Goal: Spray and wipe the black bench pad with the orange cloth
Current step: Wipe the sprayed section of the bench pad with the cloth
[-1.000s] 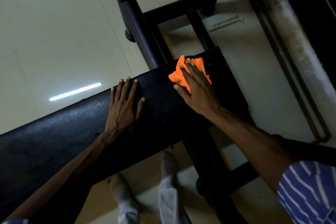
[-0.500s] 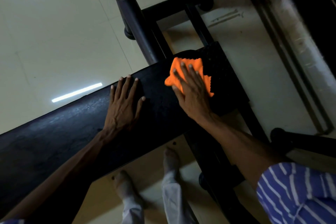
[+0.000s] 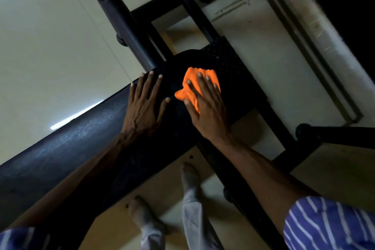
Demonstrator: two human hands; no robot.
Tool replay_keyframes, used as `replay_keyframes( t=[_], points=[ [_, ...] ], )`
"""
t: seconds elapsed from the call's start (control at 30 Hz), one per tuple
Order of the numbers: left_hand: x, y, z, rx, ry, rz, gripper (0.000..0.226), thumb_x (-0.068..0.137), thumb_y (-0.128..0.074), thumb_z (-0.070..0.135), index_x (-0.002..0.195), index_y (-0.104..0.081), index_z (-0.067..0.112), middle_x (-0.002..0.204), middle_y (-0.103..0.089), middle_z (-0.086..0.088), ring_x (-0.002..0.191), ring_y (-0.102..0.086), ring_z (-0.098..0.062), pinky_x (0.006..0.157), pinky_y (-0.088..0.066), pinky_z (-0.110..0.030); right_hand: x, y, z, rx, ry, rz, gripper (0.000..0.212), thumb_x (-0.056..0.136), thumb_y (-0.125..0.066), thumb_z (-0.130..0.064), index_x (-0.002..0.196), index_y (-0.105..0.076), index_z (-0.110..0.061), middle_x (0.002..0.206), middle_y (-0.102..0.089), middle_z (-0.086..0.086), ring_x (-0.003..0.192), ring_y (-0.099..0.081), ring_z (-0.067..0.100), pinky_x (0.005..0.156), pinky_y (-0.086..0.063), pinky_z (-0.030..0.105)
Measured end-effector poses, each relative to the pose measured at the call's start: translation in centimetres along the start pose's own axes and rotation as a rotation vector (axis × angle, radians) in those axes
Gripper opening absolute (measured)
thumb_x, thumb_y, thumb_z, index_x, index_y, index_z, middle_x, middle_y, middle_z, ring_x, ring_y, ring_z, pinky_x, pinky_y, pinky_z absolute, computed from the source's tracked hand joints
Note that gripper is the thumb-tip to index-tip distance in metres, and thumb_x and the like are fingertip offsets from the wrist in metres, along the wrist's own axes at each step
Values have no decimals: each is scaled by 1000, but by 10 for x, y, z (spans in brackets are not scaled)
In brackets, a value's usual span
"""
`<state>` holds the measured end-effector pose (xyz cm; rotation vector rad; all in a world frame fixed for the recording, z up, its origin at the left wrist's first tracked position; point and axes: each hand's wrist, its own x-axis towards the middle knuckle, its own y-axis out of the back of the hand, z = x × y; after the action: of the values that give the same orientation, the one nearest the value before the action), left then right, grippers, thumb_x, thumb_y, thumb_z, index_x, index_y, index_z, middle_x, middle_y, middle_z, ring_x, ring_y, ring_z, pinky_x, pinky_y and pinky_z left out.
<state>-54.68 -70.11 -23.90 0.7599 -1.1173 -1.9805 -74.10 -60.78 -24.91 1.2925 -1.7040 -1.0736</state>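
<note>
Right hand (image 3: pixel 207 107) pressing flat on orange cloth (image 3: pixel 191 85), wiping pad (image 3: pixel 81 144) end at 1 o'clock; left hand (image 3: pixel 144 107) splayed bracing; no sprayer seen, long stretch likely left

Right hand (image 3: pixel 207 111) flat on orange cloth (image 3: pixel 190 85), black bench pad (image 3: pixel 71 148).

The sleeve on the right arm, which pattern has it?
Blue with white stripes, head view.

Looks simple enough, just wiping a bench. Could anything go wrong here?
Possibly. The bunched orange cloth sits near the rounded end of the black bench pad, so the flat right hand might push it off. The left hand covers a patch that could go unwiped.
</note>
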Motion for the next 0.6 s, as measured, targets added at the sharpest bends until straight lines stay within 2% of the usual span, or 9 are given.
replay_keyframes(
  t=[0.13,0.33,0.47,0.6],
  points=[
    [12,-2,11,14,-35,-23,68,106,-30,53,165,-19,21,175,-11,-6,163,-3,-26,131,-5,-52,-22,5,6,-24,-95,-10,59,110,-44,-47,163,-36,-23,175,-24,9,165,-15,26,133,-18,49],
    [33,-11,11,54,-88,-15,67,107,-28,54,166,-15,25,175,-8,-3,162,-1,-26,131,-8,-53,46,7,14,8,-254,35,63,110,-43,-48,165,-31,-19,175,-22,12,164,-18,30,133,-18,49],
    [38,-9,11,77,-125,-45,68,107,-28,54,166,-15,24,175,-6,-5,163,1,-26,131,-7,-54,8,3,8,21,-221,84,58,110,-48,-43,163,-37,-20,174,-26,12,163,-22,30,131,-22,50],
    [38,-6,17,78,-126,-63,69,105,-29,54,166,-18,22,175,-6,-6,162,1,-27,131,-6,-55,-30,4,1,39,-262,77,60,110,-47,-46,164,-35,-22,176,-22,8,165,-15,27,132,-19,51]
  ],
)
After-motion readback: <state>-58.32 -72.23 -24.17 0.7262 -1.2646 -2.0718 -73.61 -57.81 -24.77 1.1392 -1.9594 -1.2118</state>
